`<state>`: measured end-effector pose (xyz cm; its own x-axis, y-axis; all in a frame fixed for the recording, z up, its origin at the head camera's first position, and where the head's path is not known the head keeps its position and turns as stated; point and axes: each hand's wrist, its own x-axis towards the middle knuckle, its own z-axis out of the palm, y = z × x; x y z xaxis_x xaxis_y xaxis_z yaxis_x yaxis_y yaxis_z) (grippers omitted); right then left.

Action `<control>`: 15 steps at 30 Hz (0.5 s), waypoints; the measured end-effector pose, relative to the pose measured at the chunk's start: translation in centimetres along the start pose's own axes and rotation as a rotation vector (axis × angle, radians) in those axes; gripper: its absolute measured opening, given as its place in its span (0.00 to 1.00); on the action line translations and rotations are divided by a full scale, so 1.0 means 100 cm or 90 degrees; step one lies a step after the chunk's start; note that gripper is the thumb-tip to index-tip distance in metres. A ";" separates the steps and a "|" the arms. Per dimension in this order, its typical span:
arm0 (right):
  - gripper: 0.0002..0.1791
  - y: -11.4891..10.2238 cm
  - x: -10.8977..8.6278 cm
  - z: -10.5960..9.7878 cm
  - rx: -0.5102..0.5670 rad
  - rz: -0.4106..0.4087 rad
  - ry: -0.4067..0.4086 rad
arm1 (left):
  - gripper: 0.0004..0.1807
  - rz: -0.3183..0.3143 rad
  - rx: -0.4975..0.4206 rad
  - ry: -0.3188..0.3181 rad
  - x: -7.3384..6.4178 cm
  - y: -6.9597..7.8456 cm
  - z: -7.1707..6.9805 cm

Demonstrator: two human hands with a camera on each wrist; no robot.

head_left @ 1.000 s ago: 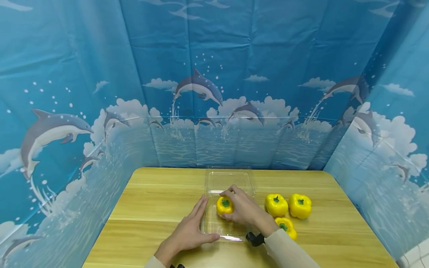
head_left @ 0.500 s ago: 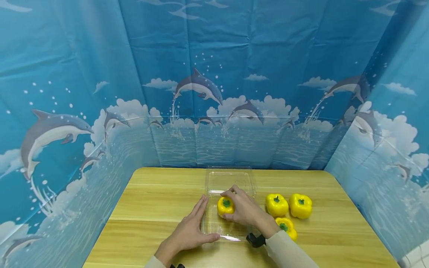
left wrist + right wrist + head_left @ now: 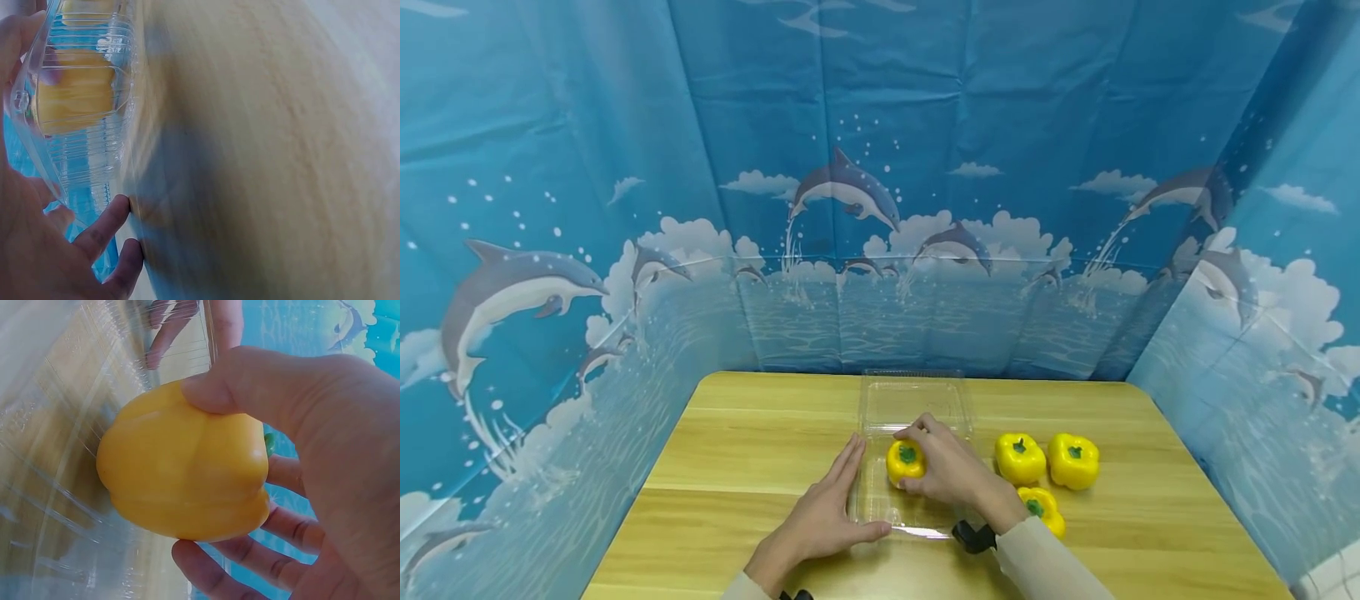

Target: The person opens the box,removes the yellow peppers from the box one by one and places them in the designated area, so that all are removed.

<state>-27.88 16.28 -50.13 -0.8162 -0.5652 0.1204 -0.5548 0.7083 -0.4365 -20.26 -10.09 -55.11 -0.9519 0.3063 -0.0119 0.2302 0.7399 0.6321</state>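
My right hand holds a yellow bell pepper with its thumb on one side and its fingers round the other. The pepper is inside the bottom half of a clear plastic clamshell box, its green stem up in the head view. Along the box's left wall lies my left hand, fingers straight, thumb stretched toward the front edge. Through the ribbed wall in the left wrist view, the held pepper shows beside the fingers. The box's lid is folded back, away from me.
Three more yellow bell peppers stand right of the box: one pepper at the middle, another pepper further right, and a third pepper partly behind the right sleeve. A blue dolphin-print curtain rises behind the wooden table.
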 end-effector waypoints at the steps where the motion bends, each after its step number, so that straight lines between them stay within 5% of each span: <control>1: 0.39 0.000 -0.001 0.000 0.000 -0.001 -0.002 | 0.74 -0.001 0.000 0.001 -0.001 0.000 0.000; 15: 0.41 -0.007 -0.008 -0.011 -0.005 -0.007 0.003 | 0.73 -0.001 -0.007 -0.003 -0.002 0.001 0.002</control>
<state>-26.96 16.70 -48.92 -0.8107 -0.5712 0.1287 -0.5648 0.7051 -0.4287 -19.99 -10.03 -55.19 -0.9512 0.3081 -0.0173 0.2261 0.7341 0.6403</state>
